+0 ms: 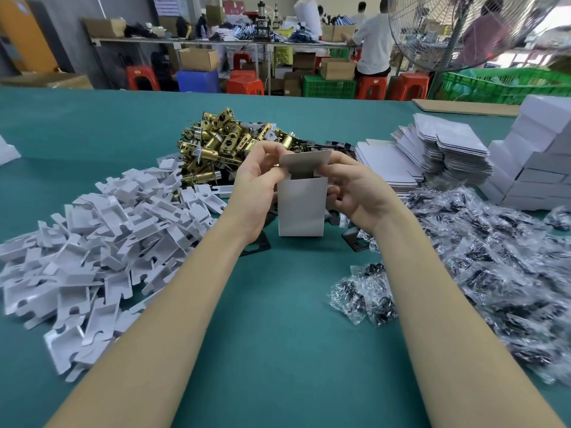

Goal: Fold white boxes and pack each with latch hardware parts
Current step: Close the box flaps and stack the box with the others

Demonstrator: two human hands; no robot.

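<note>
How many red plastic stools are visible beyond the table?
5, possibly more hidden: one far left, two stacked-looking near the centre, one under the seated person, one right of it.

A: What sort of place?

B: Small factory packing floor. Green-covered bench [278, 335] heaped with bulk stock: brass latch bolts [222, 140], white plastic inserts [102, 242], bagged screw packs [494, 257], flat box blanks [448, 146], a stack of folded white boxes [537, 162].

A: And the background?

B: Long work table [216, 42] with cartons and a small press [262, 23], workers seated on red plastic stools [370, 86], green crates [329, 86], industrial pedestal fan [463, 29].
</note>
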